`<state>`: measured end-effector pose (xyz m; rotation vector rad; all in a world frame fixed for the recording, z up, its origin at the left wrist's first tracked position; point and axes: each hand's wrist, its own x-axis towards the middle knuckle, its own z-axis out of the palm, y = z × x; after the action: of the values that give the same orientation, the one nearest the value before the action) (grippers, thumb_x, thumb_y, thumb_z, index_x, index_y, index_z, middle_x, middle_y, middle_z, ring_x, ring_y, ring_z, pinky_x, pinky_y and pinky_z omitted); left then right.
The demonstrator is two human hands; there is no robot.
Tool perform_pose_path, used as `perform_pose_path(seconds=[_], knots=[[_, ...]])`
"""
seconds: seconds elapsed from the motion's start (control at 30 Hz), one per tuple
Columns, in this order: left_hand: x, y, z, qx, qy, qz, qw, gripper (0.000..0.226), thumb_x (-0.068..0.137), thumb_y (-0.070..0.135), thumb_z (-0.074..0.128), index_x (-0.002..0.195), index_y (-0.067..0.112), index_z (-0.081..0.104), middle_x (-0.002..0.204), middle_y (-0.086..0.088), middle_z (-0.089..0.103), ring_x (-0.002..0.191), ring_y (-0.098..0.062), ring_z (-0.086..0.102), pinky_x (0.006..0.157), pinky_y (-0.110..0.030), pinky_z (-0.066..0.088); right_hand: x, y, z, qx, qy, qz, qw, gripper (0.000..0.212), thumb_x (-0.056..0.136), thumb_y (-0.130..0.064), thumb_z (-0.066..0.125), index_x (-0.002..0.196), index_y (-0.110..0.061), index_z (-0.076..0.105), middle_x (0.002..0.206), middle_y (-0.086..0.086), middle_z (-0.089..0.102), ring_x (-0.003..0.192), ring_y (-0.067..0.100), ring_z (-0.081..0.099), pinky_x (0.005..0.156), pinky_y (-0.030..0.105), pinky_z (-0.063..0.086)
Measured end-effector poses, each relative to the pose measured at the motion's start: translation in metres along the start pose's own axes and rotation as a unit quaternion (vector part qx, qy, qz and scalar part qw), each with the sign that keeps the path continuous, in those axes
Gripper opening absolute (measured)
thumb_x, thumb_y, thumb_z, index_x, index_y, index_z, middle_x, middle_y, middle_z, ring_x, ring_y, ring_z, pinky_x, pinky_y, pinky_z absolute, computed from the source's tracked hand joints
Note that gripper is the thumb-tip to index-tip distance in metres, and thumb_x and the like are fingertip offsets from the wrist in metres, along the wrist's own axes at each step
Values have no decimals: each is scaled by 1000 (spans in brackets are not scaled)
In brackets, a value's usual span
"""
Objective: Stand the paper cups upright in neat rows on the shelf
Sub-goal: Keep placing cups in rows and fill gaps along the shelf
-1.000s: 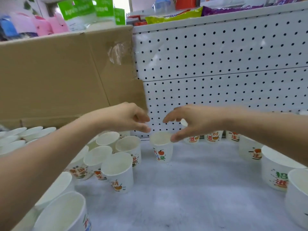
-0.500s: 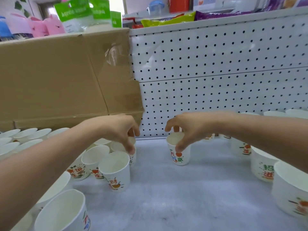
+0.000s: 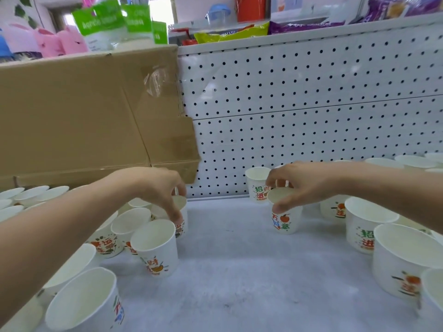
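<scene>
You are shifting one paper cup (image 3: 286,220) rightward, right hand (image 3: 302,183) pinching its rim, left hand (image 3: 153,188) pinching a second cup (image 3: 182,226); be keeping both upright.

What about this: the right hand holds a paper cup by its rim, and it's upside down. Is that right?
No. In the head view the right hand holds the paper cup by its rim, but it is upright, mouth up.

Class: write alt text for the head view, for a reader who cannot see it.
On a grey shelf, the left hand grips a cup in the left cluster and the right hand grips a middle cup by its rim. Upright printed cups flank them, before a pegboard and cardboard box.
</scene>
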<state>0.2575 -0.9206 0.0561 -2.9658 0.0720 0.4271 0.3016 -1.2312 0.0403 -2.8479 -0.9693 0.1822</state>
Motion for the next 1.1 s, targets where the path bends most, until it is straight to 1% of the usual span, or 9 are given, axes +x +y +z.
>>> perform_pose_path(seconds=[0.23, 0.33, 0.43, 0.57, 0.63, 0.77, 0.87, 0.93, 1.1], knots=[[16, 40, -6, -87, 111, 55, 988, 67, 55, 68, 77, 110, 32, 62, 92, 19, 63, 79, -1, 60, 63, -23, 48, -12, 14, -5, 11, -2, 17, 1000, 55, 69, -53, 74, 116, -37, 49, 102, -17, 55, 90, 4, 56, 74, 26, 51], [27, 84, -5, -123, 119, 95, 981, 62, 60, 65, 76, 109, 28, 64, 98, 12, 67, 82, -5, 62, 71, -29, 54, -14, 20, -4, -7, 18, 19, 1000, 49, 69, -54, 72, 110, -33, 53, 98, -19, 54, 86, -1, 53, 72, 26, 49], [34, 115, -4, -134, 150, 89, 975, 62, 62, 65, 75, 100, 17, 66, 84, 6, 66, 76, -11, 60, 65, -28, 49, -15, 24, -2, -27, 33, 24, 999, 42, 70, -55, 71, 102, -35, 55, 95, -22, 47, 85, -2, 49, 65, 21, 41], [35, 116, -8, -190, 118, 93, 970, 57, 61, 61, 80, 87, 16, 56, 89, -5, 68, 72, -22, 67, 66, -28, 45, -17, 28, -2, -29, 39, 25, 999, 23, 72, -52, 72, 83, -35, 61, 102, -16, 54, 93, 6, 53, 78, 32, 49], [34, 112, -8, -207, 108, 100, 967, 52, 64, 56, 81, 89, 18, 58, 90, 0, 67, 72, -17, 70, 69, -29, 51, -18, 29, -2, -34, 46, 24, 998, 15, 75, -46, 72, 77, -33, 64, 103, -14, 59, 94, 7, 54, 81, 36, 51], [37, 117, -4, -220, 114, 100, 964, 48, 64, 54, 81, 86, 19, 58, 102, -11, 70, 69, -12, 70, 81, -40, 55, -18, 31, -1, -49, 60, 29, 997, 9, 77, -40, 71, 73, -35, 65, 102, -11, 63, 93, 10, 58, 80, 40, 52], [41, 124, -2, -208, 130, 90, 965, 48, 64, 57, 79, 81, 19, 55, 96, -10, 71, 65, -11, 69, 68, -33, 56, -17, 32, 0, -63, 62, 21, 996, 15, 78, -38, 71, 67, -37, 61, 97, -11, 63, 86, 7, 56, 77, 39, 52], [43, 128, -3, -206, 140, 78, 965, 54, 65, 59, 77, 82, 8, 66, 85, -8, 72, 59, -13, 64, 54, -25, 47, -17, 33, 0, -71, 63, 17, 995, 16, 79, -39, 70, 67, -38, 59, 95, -12, 62, 83, 6, 54, 75, 38, 52], [43, 137, -1, -208, 163, 59, 963, 57, 66, 61, 76, 89, 8, 70, 74, -1, 64, 66, -15, 53, 60, -30, 41, -17, 35, 2, -84, 76, 4, 994, 8, 80, -40, 69, 78, -37, 62, 97, -12, 62, 86, 7, 54, 73, 33, 50]])
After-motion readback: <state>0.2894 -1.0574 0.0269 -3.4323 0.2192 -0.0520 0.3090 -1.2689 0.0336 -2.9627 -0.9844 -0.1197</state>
